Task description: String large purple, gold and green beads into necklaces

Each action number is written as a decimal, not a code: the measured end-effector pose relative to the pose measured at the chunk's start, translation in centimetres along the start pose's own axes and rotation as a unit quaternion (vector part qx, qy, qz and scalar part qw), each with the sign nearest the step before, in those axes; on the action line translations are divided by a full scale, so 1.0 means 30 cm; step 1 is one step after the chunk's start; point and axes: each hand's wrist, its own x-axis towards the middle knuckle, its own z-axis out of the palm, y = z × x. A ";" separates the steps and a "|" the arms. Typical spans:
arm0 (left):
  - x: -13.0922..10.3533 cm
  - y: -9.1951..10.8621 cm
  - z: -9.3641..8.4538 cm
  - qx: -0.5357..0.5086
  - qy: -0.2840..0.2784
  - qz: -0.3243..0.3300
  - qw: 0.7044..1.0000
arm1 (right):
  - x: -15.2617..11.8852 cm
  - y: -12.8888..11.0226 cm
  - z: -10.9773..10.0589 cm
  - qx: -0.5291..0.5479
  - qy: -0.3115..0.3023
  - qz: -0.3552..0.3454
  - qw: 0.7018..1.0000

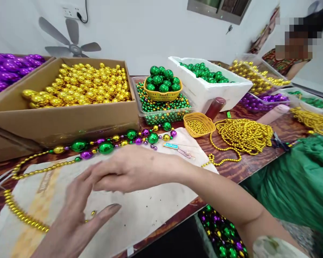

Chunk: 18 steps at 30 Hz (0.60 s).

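My left hand (79, 211) is low over the white cloth (161, 204), its thumb stretched away from the fingers. Under it runs a gold bead strand (27, 216), and a few loose gold beads (93, 213) show near the thumb. My right hand (140, 166) arches across from the right, fingers bent together and meeting the left fingers. Its fingertips are partly hidden, and I cannot make out what they hold. Just behind lies a necklace (106, 147) of large green, purple and gold beads. A blue-labelled needle or thin tool (171, 146) rests beside the right wrist.
Behind stand a cardboard box (70, 118) of gold beads, a clear tub (164, 116) and a white foam box (188, 86). A yellow basket (199, 134), gold bead strands (242, 136) and a bottle (216, 107) are to the right. Another person (288, 64) sits at far right.
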 end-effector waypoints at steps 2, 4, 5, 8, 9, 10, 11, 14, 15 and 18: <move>0.028 0.069 0.083 -0.087 -0.054 -0.042 0.994 | 0.034 0.037 0.014 0.036 0.018 -0.008 0.999; 0.047 0.104 0.162 -0.208 -0.109 -0.083 0.969 | 0.003 0.095 -0.002 0.113 0.051 0.035 0.992; 0.055 0.109 0.196 -0.258 -0.129 -0.100 0.952 | -0.037 0.130 -0.021 0.133 0.068 0.072 0.986; 0.081 0.089 0.254 -0.339 -0.153 -0.143 0.917 | -0.229 0.251 -0.106 0.002 0.122 0.268 0.956; 0.091 0.075 0.259 -0.350 -0.151 -0.157 0.911 | -0.306 0.294 -0.135 -0.110 0.146 0.367 0.912; 0.101 0.059 0.259 -0.358 -0.145 -0.169 0.907 | -0.382 0.336 -0.160 -0.153 0.147 0.416 0.884; 0.111 0.042 0.255 -0.363 -0.135 -0.180 0.904 | -0.453 0.376 -0.178 -0.176 0.144 0.447 0.865; 0.141 -0.002 0.237 -0.360 -0.099 -0.212 0.903 | -0.600 0.465 -0.183 -0.221 0.116 0.504 0.827; 0.150 -0.014 0.230 -0.357 -0.089 -0.222 0.903 | -0.625 0.484 -0.171 -0.229 0.104 0.514 0.820; 0.166 -0.039 0.200 -0.357 -0.059 -0.247 0.899 | -0.638 0.517 -0.123 -0.239 0.069 0.533 0.809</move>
